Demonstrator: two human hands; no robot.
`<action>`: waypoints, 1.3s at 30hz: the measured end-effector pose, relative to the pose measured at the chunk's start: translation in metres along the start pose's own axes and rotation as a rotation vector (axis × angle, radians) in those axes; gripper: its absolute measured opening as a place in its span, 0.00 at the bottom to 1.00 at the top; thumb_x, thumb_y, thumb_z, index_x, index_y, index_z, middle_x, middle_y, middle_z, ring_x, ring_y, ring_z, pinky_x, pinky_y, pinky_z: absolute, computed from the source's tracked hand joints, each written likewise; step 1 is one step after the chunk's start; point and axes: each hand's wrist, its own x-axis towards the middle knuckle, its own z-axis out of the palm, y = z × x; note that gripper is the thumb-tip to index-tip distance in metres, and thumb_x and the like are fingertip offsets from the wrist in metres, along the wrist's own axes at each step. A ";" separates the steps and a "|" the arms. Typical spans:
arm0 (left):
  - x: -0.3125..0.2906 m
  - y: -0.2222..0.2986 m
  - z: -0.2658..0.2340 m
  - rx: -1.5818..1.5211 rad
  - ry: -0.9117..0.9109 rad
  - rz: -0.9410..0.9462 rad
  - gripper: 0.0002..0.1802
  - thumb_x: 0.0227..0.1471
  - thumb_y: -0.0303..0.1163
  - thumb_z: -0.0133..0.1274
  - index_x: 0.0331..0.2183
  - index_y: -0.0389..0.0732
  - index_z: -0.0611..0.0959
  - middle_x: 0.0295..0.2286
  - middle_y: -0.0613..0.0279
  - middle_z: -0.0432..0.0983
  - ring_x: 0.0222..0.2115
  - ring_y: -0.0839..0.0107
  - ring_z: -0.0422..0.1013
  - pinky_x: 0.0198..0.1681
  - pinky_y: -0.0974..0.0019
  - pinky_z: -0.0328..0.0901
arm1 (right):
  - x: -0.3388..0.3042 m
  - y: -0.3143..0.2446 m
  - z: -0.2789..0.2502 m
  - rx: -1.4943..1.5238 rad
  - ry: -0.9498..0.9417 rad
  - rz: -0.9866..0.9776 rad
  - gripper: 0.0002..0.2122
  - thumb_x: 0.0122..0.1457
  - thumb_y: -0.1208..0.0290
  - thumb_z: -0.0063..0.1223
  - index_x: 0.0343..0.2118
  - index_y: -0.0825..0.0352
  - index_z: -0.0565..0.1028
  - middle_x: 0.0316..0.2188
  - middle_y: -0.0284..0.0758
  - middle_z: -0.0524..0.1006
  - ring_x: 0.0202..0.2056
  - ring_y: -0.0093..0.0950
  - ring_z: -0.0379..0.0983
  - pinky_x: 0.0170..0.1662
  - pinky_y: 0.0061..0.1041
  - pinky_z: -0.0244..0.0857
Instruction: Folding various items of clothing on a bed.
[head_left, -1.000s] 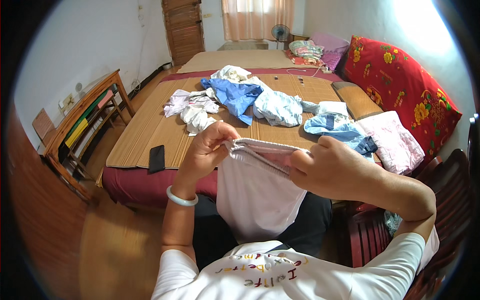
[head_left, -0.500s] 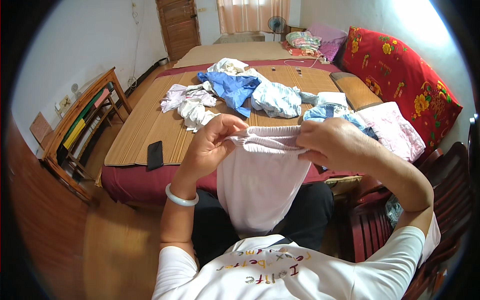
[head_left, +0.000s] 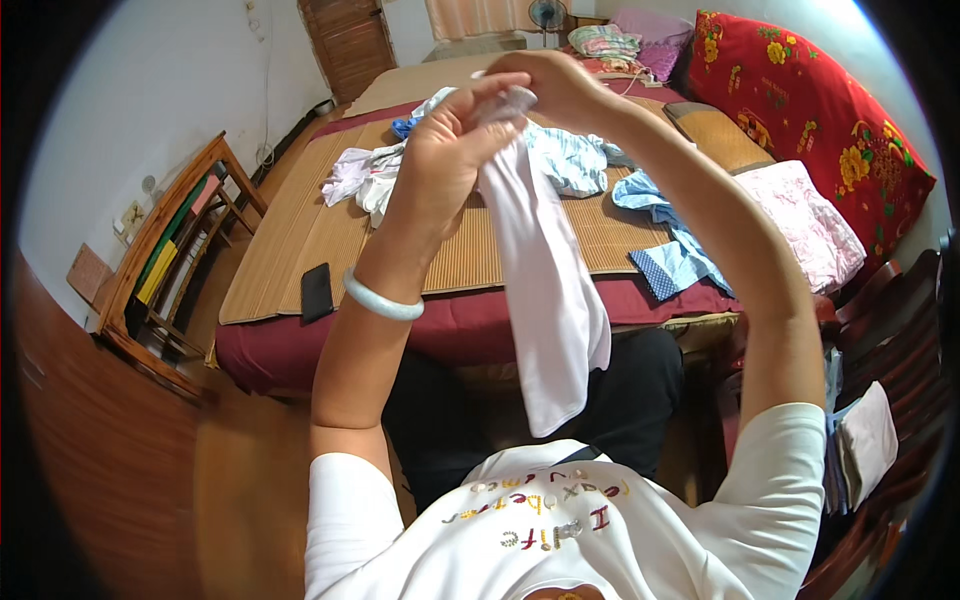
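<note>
A pair of pale pink elastic-waist pants (head_left: 545,290) hangs in a narrow folded length in front of my lap, its lower end above my dark trousers. My left hand (head_left: 450,155) is closed on the bunched waistband at the top, thumb on the near side. My right hand (head_left: 560,90) meets it there, bent over the same bunched end; its fingers are partly hidden and slightly blurred. Behind, on the bed mat, lie a striped light-blue garment (head_left: 570,165), pale crumpled clothes (head_left: 360,175) and a light-blue piece with a dotted dark-blue part (head_left: 665,265).
A black phone (head_left: 316,292) lies at the mat's near left edge. A pink patterned cloth (head_left: 800,220) rests at the right, below a red floral bedding panel (head_left: 800,110). Folded clothes (head_left: 868,440) sit on a dark wooden chair (head_left: 880,350). A wooden rack (head_left: 160,250) stands left.
Both hands have risen and come together, and the waistband, stretched wide between them before, is now gathered. The pants have narrowed into a folded strip. My view has tilted down slightly.
</note>
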 end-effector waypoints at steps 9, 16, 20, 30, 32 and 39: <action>0.021 0.012 -0.028 -0.017 0.462 0.058 0.18 0.57 0.24 0.51 0.50 0.43 0.75 0.33 0.67 0.77 0.28 0.75 0.77 0.31 0.70 0.77 | -0.065 -0.042 0.053 0.499 0.493 0.157 0.25 0.57 0.64 0.59 0.55 0.67 0.67 0.47 0.41 0.74 0.44 0.31 0.74 0.43 0.29 0.70; 0.028 0.003 -0.004 -0.058 0.531 0.246 0.16 0.54 0.22 0.54 0.46 0.38 0.73 0.34 0.62 0.75 0.29 0.69 0.77 0.32 0.62 0.79 | -0.127 -0.084 0.118 0.210 0.543 0.146 0.42 0.45 0.70 0.68 0.62 0.66 0.54 0.52 0.49 0.65 0.50 0.45 0.67 0.51 0.39 0.65; 0.022 -0.001 -0.003 0.046 0.524 0.401 0.16 0.55 0.22 0.54 0.46 0.37 0.73 0.34 0.60 0.75 0.32 0.64 0.78 0.37 0.61 0.79 | -0.144 -0.051 0.142 0.244 0.548 0.241 0.41 0.44 0.78 0.63 0.62 0.66 0.54 0.48 0.48 0.67 0.48 0.45 0.69 0.51 0.38 0.65; -0.023 0.019 -0.044 0.130 0.765 0.568 0.19 0.55 0.22 0.54 0.48 0.34 0.71 0.36 0.55 0.74 0.32 0.65 0.77 0.33 0.63 0.79 | -0.206 0.024 0.094 0.093 0.036 0.611 0.31 0.44 0.81 0.57 0.56 0.64 0.66 0.43 0.48 0.76 0.45 0.47 0.73 0.47 0.37 0.67; -0.028 0.018 -0.053 0.141 0.830 0.587 0.20 0.55 0.22 0.54 0.49 0.33 0.70 0.36 0.54 0.73 0.32 0.63 0.77 0.34 0.63 0.79 | -0.217 0.040 0.076 0.148 0.016 0.609 0.25 0.45 0.82 0.56 0.51 0.64 0.71 0.39 0.47 0.78 0.42 0.43 0.76 0.45 0.35 0.69; -0.049 -0.013 -0.109 0.131 1.036 0.461 0.20 0.56 0.24 0.55 0.50 0.35 0.70 0.35 0.55 0.72 0.30 0.64 0.76 0.34 0.65 0.77 | -0.203 0.079 0.028 0.571 -0.429 0.872 0.25 0.46 0.82 0.48 0.52 0.67 0.72 0.34 0.34 0.79 0.34 0.21 0.73 0.39 0.20 0.68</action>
